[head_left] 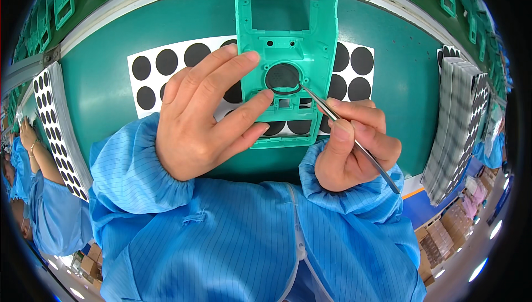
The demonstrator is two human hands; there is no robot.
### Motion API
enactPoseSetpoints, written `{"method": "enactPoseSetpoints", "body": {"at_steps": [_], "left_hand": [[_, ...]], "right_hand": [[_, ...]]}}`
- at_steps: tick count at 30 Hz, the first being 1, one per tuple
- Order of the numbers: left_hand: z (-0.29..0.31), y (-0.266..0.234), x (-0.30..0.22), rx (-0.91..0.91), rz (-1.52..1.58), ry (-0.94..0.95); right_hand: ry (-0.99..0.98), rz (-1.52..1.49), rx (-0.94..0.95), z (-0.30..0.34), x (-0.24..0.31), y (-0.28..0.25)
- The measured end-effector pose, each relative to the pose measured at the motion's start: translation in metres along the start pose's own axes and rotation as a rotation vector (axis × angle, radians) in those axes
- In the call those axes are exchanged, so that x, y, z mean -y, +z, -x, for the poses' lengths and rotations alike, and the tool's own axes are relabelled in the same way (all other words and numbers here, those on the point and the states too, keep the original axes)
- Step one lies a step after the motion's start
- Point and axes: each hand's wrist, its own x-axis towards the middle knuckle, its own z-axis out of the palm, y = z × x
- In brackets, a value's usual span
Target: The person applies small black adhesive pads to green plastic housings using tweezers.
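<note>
Right hand (354, 146): fingers pinch slim metal tweezers (354, 141), tips at a thin black ring (284, 79).
Left hand (205, 113): fingers curl around a turquoise plastic housing shell (285, 52), held above the worktop.
Beneath: white sheet of black round pads (166, 69) on the green worktop (393, 52).

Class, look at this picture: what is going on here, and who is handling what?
A person in a blue work coat holds a green plastic casing up in the left hand. The right hand grips metal tweezers, whose tips sit at a black ring in the casing's round opening. On the green bench behind lies a white sheet of black round stickers, with stacks of similar sheets at either side.
</note>
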Motion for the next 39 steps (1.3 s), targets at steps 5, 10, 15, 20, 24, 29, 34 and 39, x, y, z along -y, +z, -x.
{"method": "enactPoseSetpoints", "body": {"at_steps": [5,10,15,20,24,29,34,39], "left_hand": [[-0.001,-0.001,-0.002,0.009,-0.015,-0.009],[-0.002,-0.002,-0.005,0.035,-0.035,-0.032],[-0.002,-0.002,-0.006,0.048,-0.047,-0.037],[-0.006,-0.008,-0.007,0.067,-0.061,-0.033],[-0.016,-0.011,-0.010,0.089,-0.148,0.005],[-0.024,-0.006,-0.008,0.083,-0.240,0.056],[-0.027,-0.005,-0.006,0.108,-0.254,0.064],[-0.026,-0.002,-0.009,0.111,-0.330,0.071]], "right_hand": [[0.004,-0.002,-0.006,0.000,0.000,0.001],[0.032,0.016,-0.023,-0.001,0.001,0.003],[0.105,0.027,-0.073,-0.002,0.005,0.009],[0.138,0.068,-0.067,-0.005,0.009,0.011],[0.157,0.172,-0.049,-0.005,0.009,0.010],[0.170,0.173,-0.024,-0.006,0.011,0.008],[0.161,0.169,-0.007,-0.006,0.009,0.004],[0.068,0.386,0.244,-0.011,0.013,-0.003]]}}
